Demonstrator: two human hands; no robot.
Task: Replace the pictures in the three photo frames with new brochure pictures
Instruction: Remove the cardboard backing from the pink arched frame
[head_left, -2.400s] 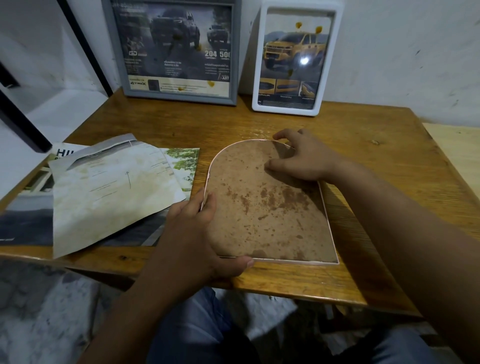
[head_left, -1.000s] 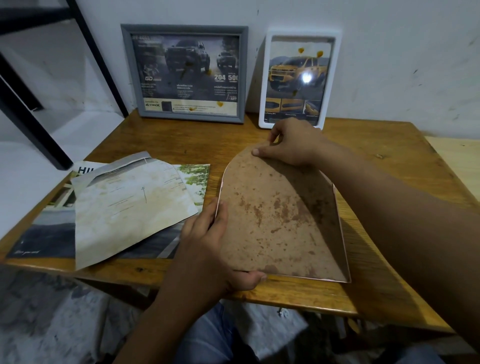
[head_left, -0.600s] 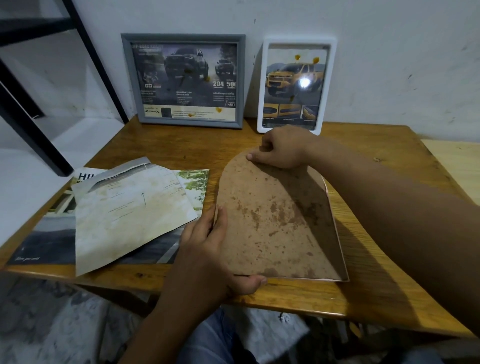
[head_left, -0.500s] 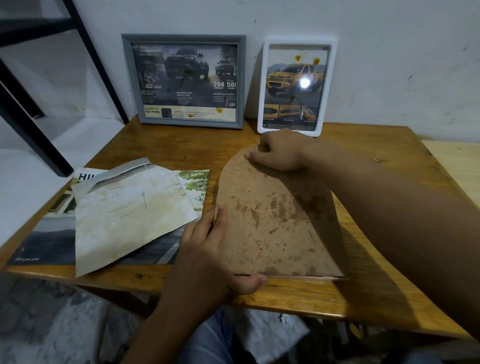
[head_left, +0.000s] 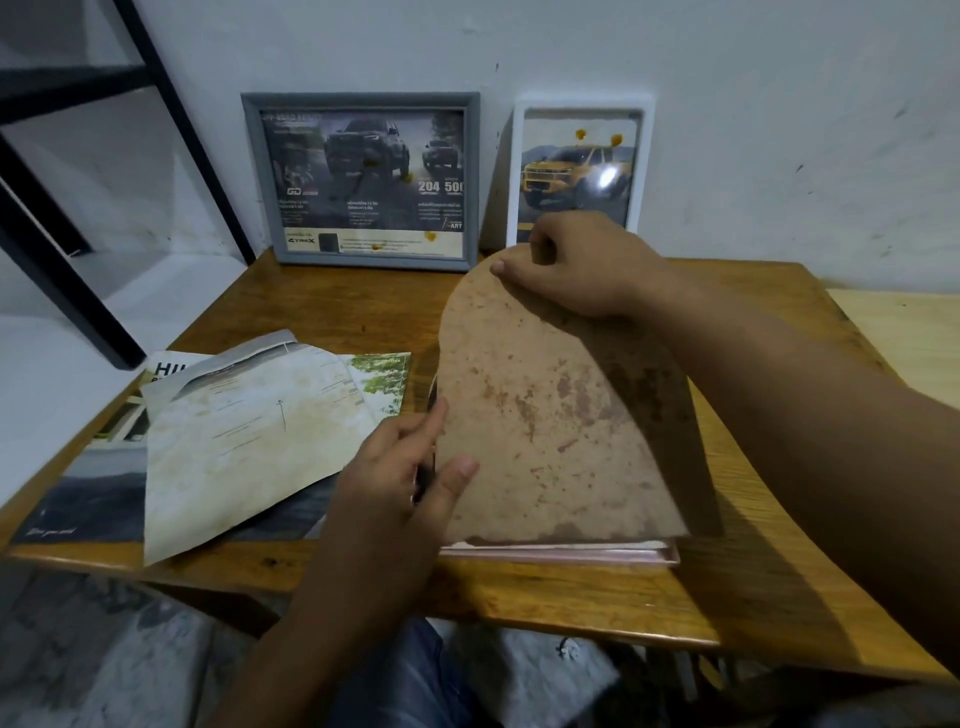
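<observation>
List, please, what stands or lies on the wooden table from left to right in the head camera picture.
Brochure pages → grey photo frame → arched backing board, lifted off the pink frame → white photo frame.

I have one view only, from the camera worn on the person's head, looking forward and steeply down across the wooden table toward the white wall behind it. It sits close, with both forearms running in from the bottom edge and the near table edge low in view; wide-angle bending curves that edge
</observation>
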